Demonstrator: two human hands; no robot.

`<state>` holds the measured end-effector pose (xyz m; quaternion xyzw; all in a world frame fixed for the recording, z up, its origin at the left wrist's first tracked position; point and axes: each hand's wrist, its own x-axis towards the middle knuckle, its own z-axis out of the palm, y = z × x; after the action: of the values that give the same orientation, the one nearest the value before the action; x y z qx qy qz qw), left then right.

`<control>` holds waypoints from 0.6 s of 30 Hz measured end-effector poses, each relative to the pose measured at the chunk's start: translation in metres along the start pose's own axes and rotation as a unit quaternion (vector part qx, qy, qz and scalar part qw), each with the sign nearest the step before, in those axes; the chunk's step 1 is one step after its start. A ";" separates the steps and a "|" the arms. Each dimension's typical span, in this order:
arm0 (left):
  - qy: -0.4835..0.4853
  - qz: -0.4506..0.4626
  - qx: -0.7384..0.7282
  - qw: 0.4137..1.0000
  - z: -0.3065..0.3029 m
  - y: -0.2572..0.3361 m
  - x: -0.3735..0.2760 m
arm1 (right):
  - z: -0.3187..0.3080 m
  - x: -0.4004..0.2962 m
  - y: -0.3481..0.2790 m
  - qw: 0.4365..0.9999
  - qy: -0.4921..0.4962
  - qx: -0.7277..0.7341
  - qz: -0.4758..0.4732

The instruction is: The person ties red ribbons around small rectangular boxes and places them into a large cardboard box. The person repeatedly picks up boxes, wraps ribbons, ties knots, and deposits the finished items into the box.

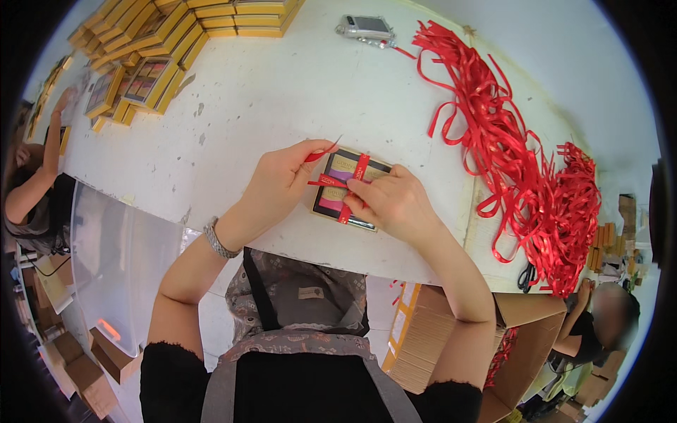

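Note:
A small gift box [353, 190] with Godiva packets under its top lies on the white table in front of me. Red printed ribbon [362, 167] runs both ways over it and crosses near the middle. Between the thumb and forefinger of my left hand [283, 172], at the box's upper left, a ribbon end [319, 156] is pinched, its tip pointing up. My right hand [398, 203] rests over the box's right side, fingertips pressing on the ribbon where it crosses. Those fingers hide part of the crossing and whatever lies beneath them.
Yellow-edged boxes [158, 31] are stacked at the upper left. A long heap of red ribbons [486, 106] covers the table's right side, with black-handled scissors [527, 277] at its lower end. A phone [366, 27] lies at the back. Below right stands an open carton [534, 338]. Other people are at both sides.

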<state>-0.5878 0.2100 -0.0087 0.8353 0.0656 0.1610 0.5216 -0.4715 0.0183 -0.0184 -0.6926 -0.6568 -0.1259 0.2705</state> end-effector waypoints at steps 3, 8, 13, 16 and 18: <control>0.015 0.012 0.077 0.997 0.002 0.014 -0.014 | -0.006 -0.004 -0.016 0.998 -0.035 -0.048 -0.004; -0.049 0.093 0.170 0.980 0.015 0.016 -0.034 | -0.005 -0.018 -0.022 0.997 -0.020 -0.071 -0.008; -0.124 0.048 0.227 0.965 0.015 0.028 -0.025 | 0.002 -0.023 -0.024 0.998 0.037 -0.041 0.021; -0.138 0.041 0.217 0.965 0.012 0.021 -0.022 | -0.001 -0.017 -0.017 0.999 0.018 -0.028 -0.012; -0.146 -0.061 0.156 0.975 0.005 0.025 -0.017 | -0.006 -0.008 -0.019 1.000 -0.010 -0.015 -0.022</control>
<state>-0.6033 0.1903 0.0084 0.9152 0.0642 -0.0071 0.3978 -0.4897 0.0078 -0.0142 -0.6829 -0.6728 -0.1347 0.2507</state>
